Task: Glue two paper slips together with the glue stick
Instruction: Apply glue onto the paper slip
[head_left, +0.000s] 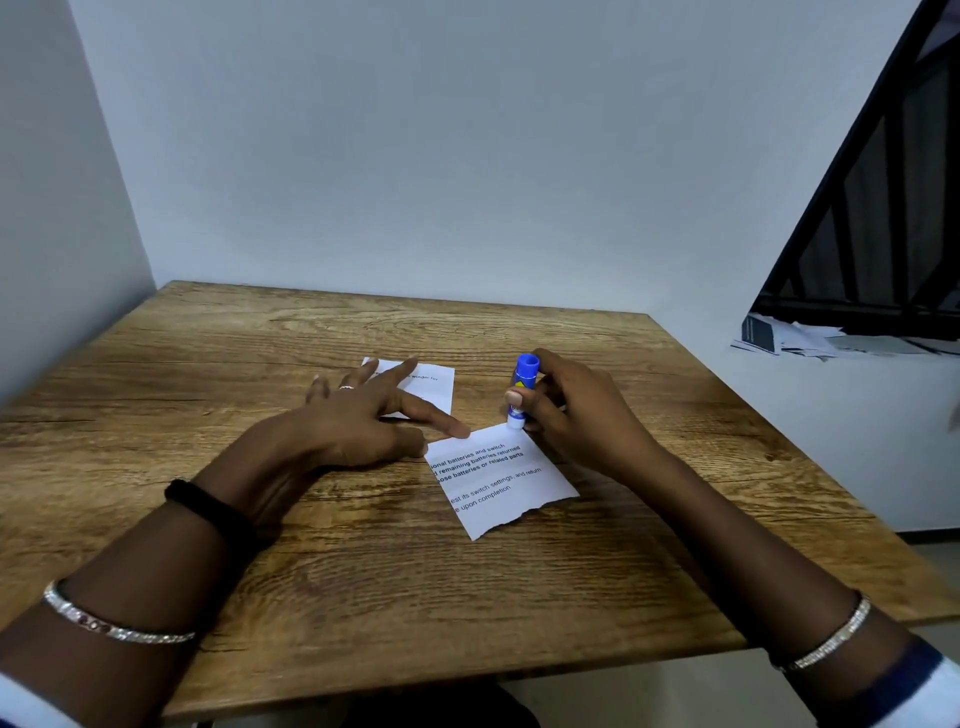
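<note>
A printed paper slip (498, 480) with a torn near edge lies in the middle of the wooden table (363, 571). My right hand (576, 415) grips a blue and white glue stick (521, 389) upright, its white tip touching the slip's far corner. My left hand (363, 415) lies flat with fingers spread; its index fingertip and thumb press the slip's far left edge. A second printed slip (434, 382) lies farther back, partly hidden under my left fingers.
White walls close the table's far and left sides. Beyond the right edge a white ledge holds scattered papers and a dark booklet (758, 335) under a black-framed window (883, 208). Bare wood surrounds the slips.
</note>
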